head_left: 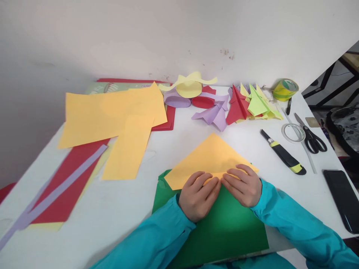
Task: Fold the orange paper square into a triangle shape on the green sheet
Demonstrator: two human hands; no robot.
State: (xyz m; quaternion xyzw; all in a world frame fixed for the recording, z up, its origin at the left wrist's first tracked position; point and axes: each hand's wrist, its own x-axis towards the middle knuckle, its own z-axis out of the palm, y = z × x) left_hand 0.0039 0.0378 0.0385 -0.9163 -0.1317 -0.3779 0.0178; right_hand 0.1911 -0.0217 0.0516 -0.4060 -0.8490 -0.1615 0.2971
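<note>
An orange sheet of paper (210, 155) lies before me with its pointed corner toward the wall. My left hand (199, 192) and my right hand (242, 183) meet at its near edge, fingers curled over a narrow strip there. Both hands are closed on that edge, the fingertips almost touching at the middle. The thumbs are hidden under the fingers. Beneath the paper and my forearms sits a green sheet (224, 231), its far left corner crumpled.
Larger orange sheets (112, 116) and a red sheet (75, 179) with purple strips lie left. Folded paper planes (238, 104) and looped paper shapes (189, 89) stand by the wall. At right are a utility knife (283, 153), scissors (311, 138), tape rolls (284, 89) and a phone (342, 200).
</note>
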